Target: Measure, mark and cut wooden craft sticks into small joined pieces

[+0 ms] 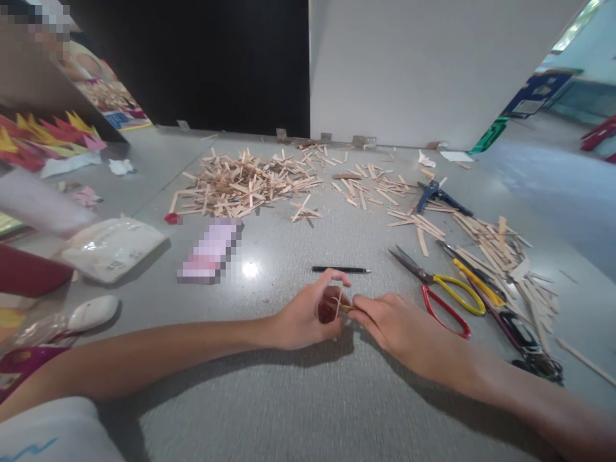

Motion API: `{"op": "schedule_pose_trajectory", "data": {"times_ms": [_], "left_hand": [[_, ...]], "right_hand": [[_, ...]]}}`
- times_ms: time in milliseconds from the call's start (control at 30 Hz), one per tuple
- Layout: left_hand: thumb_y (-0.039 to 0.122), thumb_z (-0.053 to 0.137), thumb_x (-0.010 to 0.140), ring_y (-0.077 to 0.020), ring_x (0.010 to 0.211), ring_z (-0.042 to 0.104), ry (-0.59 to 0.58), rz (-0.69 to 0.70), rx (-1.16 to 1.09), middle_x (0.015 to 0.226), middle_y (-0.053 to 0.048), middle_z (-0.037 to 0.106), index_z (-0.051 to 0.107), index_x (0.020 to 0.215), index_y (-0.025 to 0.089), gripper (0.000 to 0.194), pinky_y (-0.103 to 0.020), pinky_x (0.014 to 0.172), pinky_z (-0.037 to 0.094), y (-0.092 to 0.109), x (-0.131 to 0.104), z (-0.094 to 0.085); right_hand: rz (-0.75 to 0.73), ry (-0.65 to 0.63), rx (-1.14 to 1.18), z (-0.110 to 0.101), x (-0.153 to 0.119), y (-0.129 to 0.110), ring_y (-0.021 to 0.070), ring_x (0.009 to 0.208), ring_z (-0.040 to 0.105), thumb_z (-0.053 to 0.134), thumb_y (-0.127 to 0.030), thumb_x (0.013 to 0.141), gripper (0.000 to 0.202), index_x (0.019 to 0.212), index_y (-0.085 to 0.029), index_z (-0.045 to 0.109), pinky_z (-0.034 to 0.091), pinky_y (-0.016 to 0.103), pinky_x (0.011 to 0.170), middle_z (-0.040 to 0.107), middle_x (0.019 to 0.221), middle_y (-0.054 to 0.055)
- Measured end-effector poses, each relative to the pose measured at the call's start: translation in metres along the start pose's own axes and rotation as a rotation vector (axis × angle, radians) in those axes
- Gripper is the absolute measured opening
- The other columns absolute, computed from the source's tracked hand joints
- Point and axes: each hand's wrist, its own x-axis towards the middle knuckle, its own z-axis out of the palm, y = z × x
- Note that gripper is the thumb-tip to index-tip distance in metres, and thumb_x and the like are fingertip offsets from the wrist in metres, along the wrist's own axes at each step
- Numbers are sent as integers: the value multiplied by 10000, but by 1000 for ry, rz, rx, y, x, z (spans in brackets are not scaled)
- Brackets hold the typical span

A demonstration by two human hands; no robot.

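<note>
Low in the middle of the view, my left hand point(310, 313) curls around a thin upright wooden stick point(339, 303), holding it between thumb and fingers. My right hand point(385, 321) is closed just to its right, pinching a small thin yellowish piece point(347, 308) whose tip reaches toward the stick. Most of that piece is hidden by the fingers. A black pen point(341, 269) lies on the table just beyond my hands. Scissors point(426, 277) with one red and one yellow handle lie open to the right of them.
A pile of wooden sticks point(248, 183) lies at the back; more sticks point(510, 256) are at the right, beside blue-handled pliers point(436, 192) and a yellow cutter point(479, 282). A blurred pink object point(209, 250) and a plastic packet point(115, 247) are left. Black and white panels stand behind.
</note>
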Motion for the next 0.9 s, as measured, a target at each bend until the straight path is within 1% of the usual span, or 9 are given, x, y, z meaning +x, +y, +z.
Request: {"op": "schedule_pose_trajectory", "data": {"times_ms": [100, 233, 300, 433, 567, 633, 733, 900], "left_hand": [[275, 769, 906, -90, 706, 623, -15, 0, -51, 1038, 8, 629, 413, 1178, 279, 448, -194, 594, 476, -1, 0, 2], [234, 771, 881, -78, 705, 607, -7, -1, -64, 1020, 27, 596, 404, 1158, 283, 462, -180, 588, 474, -1, 1, 3], [211, 763, 862, -74, 702, 592, 2, -8, -81, 1006, 35, 587, 398, 1164, 284, 479, -179, 593, 482, -1, 1, 3], [204, 753, 839, -69, 702, 591, 21, -36, -106, 1016, 32, 591, 394, 1155, 281, 485, -190, 605, 507, 1, 1, 3], [203, 780, 820, -72, 710, 608, 47, -64, -120, 1027, 32, 592, 405, 1137, 280, 496, -201, 615, 512, 1, 0, 3], [204, 791, 816, -77, 717, 612, 53, -71, -128, 1019, 32, 598, 408, 1124, 278, 497, -206, 622, 512, 2, 0, 3], [211, 800, 826, -72, 696, 610, 43, -77, -114, 1023, 25, 614, 414, 1105, 271, 480, -200, 609, 502, 2, 0, 2], [224, 806, 837, -69, 706, 602, 35, -88, -81, 1035, 13, 604, 415, 1086, 261, 465, -156, 564, 485, 4, 0, 2]], "right_hand": [[-49, -11, -53, -7, 1, -1, 191, 646, 633, 572, -201, 1136, 236, 955, -195, 723, 266, 316, 590, 755, 765, 31], [-54, -24, -73, -12, 1, 4, 185, 613, 585, 551, -214, 1138, 270, 933, -211, 728, 227, 323, 589, 723, 727, 21], [-35, -52, -63, -14, 1, 6, 199, 640, 604, 541, -221, 1142, 273, 948, -212, 733, 240, 325, 604, 735, 745, 32], [-22, -111, -45, -22, 1, 9, 242, 748, 669, 536, -213, 1142, 271, 960, -205, 737, 306, 327, 659, 771, 816, 61], [-28, -131, -25, -29, 2, 11, 248, 802, 695, 522, -205, 1141, 291, 934, -205, 726, 359, 323, 702, 773, 838, 61], [-23, -140, -22, -29, 2, 12, 250, 818, 708, 522, -209, 1141, 305, 913, -201, 725, 371, 321, 709, 775, 834, 65], [-21, -143, -33, -24, 2, 14, 238, 764, 705, 524, -214, 1140, 314, 905, -194, 731, 346, 326, 671, 783, 822, 67], [-97, -65, -120, -13, -1, 17, 211, 665, 664, 529, -193, 1140, 288, 921, -194, 717, 294, 341, 615, 758, 768, 45]]}}
